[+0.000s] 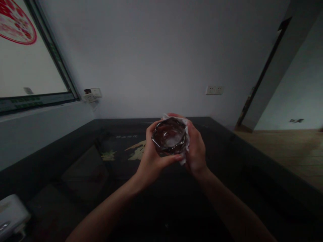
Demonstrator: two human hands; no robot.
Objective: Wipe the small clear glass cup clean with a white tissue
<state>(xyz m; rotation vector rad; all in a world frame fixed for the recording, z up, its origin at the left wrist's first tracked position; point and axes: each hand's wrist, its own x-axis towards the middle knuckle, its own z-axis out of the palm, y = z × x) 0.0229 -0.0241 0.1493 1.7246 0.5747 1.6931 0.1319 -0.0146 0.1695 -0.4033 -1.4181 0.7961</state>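
Observation:
Between my hands, above the dark table, is a dark faceted glass bowl, its many-sided rim tilted toward me. My left hand is closed around its left side, the thumb reaching across the near side below the rim. White tissue is pressed along the bowl's right side, with a bit showing at the back edge and below. My right hand is closed over the tissue and holds it against the glass. The right fingertips behind the bowl are partly hidden.
The glossy black table carries a pale printed picture and writing. A white object is at the lower left corner. Behind stands a wall with sockets; a power adapter is plugged in near the window. Wooden floor shows at right.

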